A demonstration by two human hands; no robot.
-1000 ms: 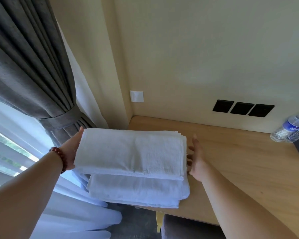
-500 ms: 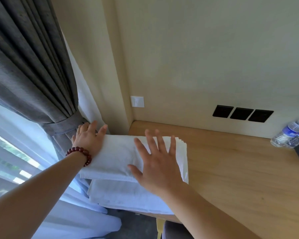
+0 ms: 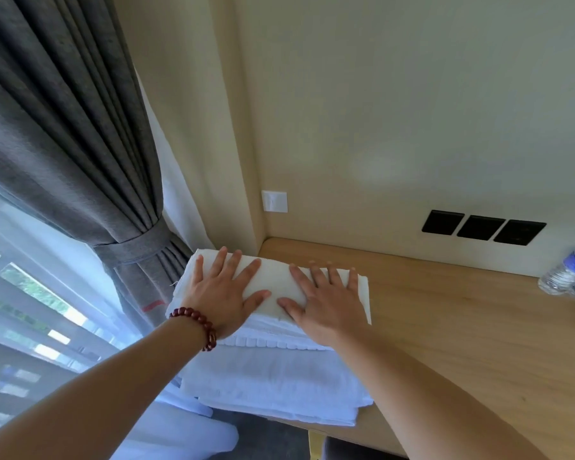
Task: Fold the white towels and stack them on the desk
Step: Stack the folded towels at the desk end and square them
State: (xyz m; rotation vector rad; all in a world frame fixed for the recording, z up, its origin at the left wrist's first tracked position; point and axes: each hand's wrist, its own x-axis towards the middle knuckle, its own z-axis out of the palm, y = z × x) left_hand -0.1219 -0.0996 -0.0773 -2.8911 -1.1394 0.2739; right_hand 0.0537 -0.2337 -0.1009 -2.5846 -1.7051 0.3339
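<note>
Towels stacked, desk left end

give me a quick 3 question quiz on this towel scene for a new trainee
1. True or false: both hands lie flat, fingers spread, on the top towel.
2. Which wrist wears the red bead bracelet? A) left B) right C) neither
3. Fill in: the water bottles stand at the desk's far ____ side, by the wall.

Key
1. True: the left hand and right hand both press flat on it, atop the lower towel.
2. A, the left.
3. Right; the stack sits at the left end of the desk, near the grey curtain.
</note>
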